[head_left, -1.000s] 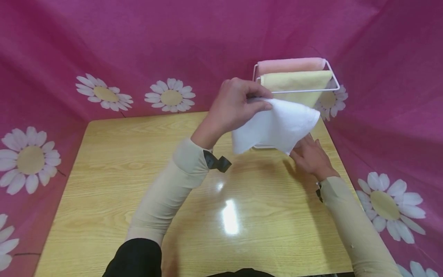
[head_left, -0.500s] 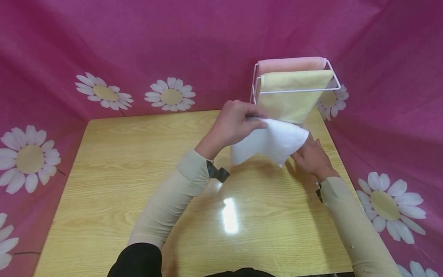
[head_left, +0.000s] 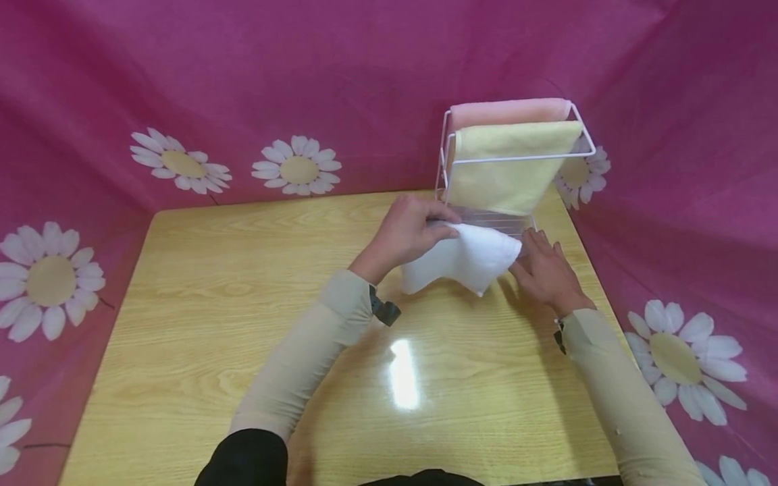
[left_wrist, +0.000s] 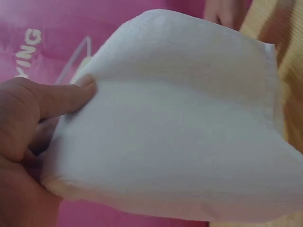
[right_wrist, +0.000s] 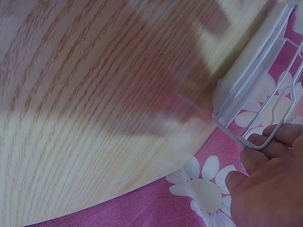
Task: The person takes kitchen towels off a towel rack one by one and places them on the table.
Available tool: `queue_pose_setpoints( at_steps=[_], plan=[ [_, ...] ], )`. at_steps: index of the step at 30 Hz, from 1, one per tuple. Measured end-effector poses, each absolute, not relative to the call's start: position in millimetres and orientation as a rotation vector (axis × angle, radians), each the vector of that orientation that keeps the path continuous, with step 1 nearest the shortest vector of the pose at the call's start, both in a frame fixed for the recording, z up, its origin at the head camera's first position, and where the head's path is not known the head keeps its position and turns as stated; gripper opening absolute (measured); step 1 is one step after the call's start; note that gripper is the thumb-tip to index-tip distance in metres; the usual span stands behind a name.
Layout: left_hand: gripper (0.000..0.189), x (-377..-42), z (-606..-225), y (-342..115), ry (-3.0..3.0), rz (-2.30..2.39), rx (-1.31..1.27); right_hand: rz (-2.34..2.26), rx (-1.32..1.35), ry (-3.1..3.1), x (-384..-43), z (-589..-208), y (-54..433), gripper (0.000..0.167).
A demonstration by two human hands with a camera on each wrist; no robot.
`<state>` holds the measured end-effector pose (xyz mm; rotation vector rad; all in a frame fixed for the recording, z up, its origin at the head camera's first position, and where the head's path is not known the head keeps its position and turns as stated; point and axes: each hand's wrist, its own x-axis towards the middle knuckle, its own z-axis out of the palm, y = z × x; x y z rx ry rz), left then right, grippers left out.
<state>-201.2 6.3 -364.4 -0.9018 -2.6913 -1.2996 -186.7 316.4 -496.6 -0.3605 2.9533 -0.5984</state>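
Note:
My left hand [head_left: 408, 233] pinches a small white towel [head_left: 477, 260] by its upper left edge, thumb on one face. Below the grip the towel hangs loosely in front of the rack's lower part, its corners pointing down; in the left wrist view the white towel [left_wrist: 175, 113] fills most of the picture. A white wire towel rack [head_left: 523, 159] carries a folded yellow towel [head_left: 504, 175] and, behind it, a pink towel [head_left: 510, 111]. At the rack's lower right, my right hand [head_left: 547, 273] holds the frame; in the right wrist view its fingers [right_wrist: 255, 158] bend against the wire.
The rack stands at the back right of a wooden table [head_left: 243, 304], near the table's right edge. A pink curtain [head_left: 365, 81] with daisy prints surrounds the table at the back and sides. Light glares off the tabletop near its middle.
My left hand has moved down and slightly left with the white towel, away from the upper rails, uncovering the yellow towel and the rack's lower wires. The right hand has stayed in place.

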Motion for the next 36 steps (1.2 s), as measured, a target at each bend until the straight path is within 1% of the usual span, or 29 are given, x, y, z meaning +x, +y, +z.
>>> queue_pose_setpoints(
  at_steps=[8, 13, 28, 36],
  plan=[
    [0.016, -214, -393, 12, -2.659, -1.297, -0.916, -0.614, -0.367, 2.96, -185, -496, 315, 0.089],
    [0.016, -217, -403, 14, -2.662, -1.281, -0.933, -0.606, -0.348, 2.955, -186, -498, 315, 0.088],
    [0.018, -223, -410, 15, -2.694, -1.288, -0.899, -0.616, -0.327, 2.936, -186, -496, 313, 0.09],
    [0.018, -221, -411, 15, -2.696, -1.246, -0.922, -0.583, -0.305, 2.94, -186, -495, 314, 0.092]
  ],
)
